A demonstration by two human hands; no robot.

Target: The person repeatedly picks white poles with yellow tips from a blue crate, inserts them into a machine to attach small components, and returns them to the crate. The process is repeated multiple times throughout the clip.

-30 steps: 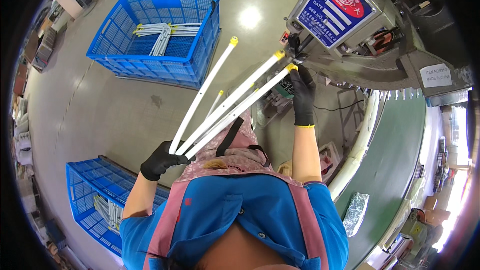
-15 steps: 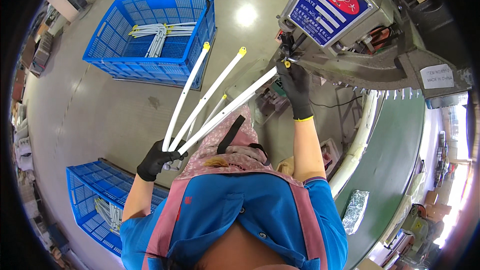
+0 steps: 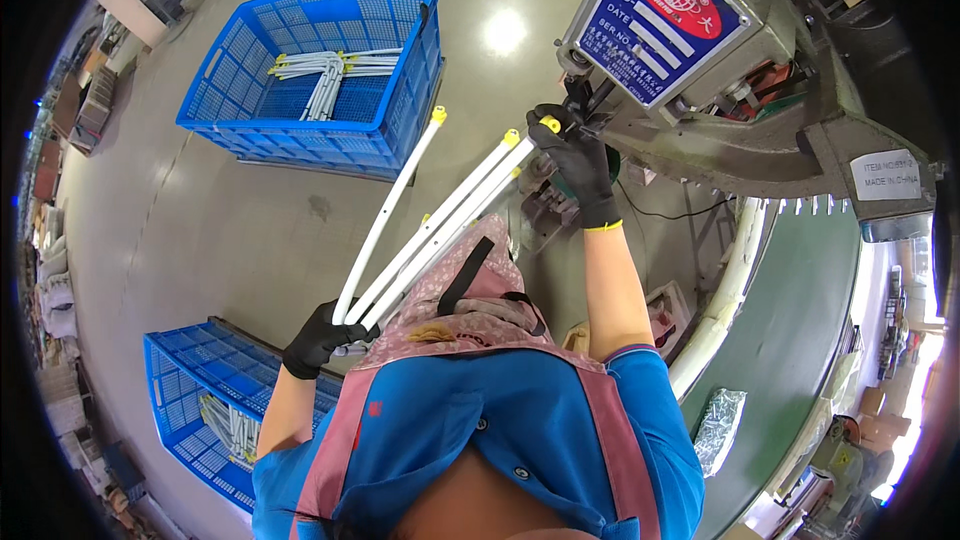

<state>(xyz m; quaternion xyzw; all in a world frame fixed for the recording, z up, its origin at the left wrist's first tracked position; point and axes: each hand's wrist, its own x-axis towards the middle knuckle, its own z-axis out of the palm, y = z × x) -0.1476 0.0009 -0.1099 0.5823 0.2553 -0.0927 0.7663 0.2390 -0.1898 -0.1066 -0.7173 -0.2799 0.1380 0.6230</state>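
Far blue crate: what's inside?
A crossed pile of white tubes with yellow ends, on the mesh floor of the crate. Lower tubes and the floor beneath the pile are covered, so no tube count.

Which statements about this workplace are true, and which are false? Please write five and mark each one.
1. The left hand holds several white tubes. True.
2. The right hand is away from the tubes. False: it grips one tube near its upper end.
3. Both hands wear black gloves. True.
4. The green surface is at the picture's left. False: it is at the right.
5. The upper blue crate holds tubes with yellow ends. True.
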